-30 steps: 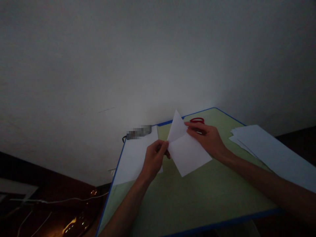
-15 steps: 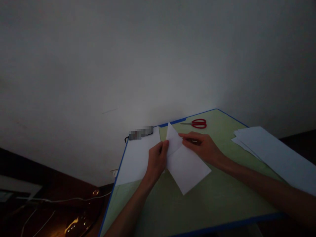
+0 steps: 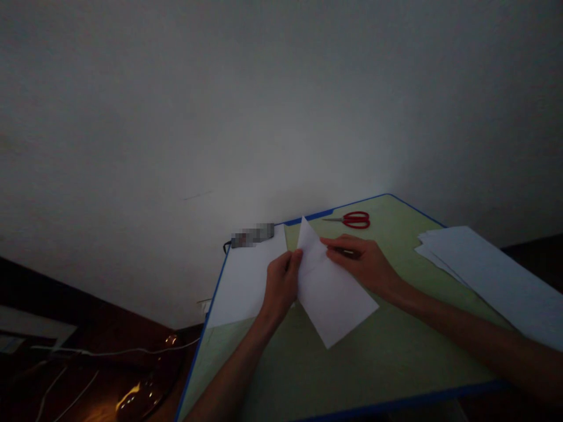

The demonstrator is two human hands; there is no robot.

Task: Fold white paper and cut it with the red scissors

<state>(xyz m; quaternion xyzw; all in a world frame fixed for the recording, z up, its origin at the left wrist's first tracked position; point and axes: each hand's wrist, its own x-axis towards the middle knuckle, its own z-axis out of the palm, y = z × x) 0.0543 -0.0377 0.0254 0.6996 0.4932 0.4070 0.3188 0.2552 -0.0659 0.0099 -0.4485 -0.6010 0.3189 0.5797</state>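
A white sheet of paper (image 3: 332, 299) lies at an angle on the green table (image 3: 352, 363), with its far corner folded up to a point. My left hand (image 3: 281, 281) pinches the sheet's left edge between thumb and fingers. My right hand (image 3: 360, 261) rests on the fold with its fingers stretched flat, pressing the paper down. Red-handled scissors (image 3: 354, 220) lie beyond my right hand near the table's far edge, touched by neither hand.
A second white sheet (image 3: 241, 281) lies at the table's left. A stack of white paper (image 3: 488, 275) sits at the right edge. A dark blurred object (image 3: 253, 234) is at the far left corner. Cables and a shiny object (image 3: 136, 398) lie on the floor at left.
The raised corner of the sheet has come down lower and flatter. My right hand slid left along the fold, uncovering the scissors. My left hand shifted slightly to the right on the edge.
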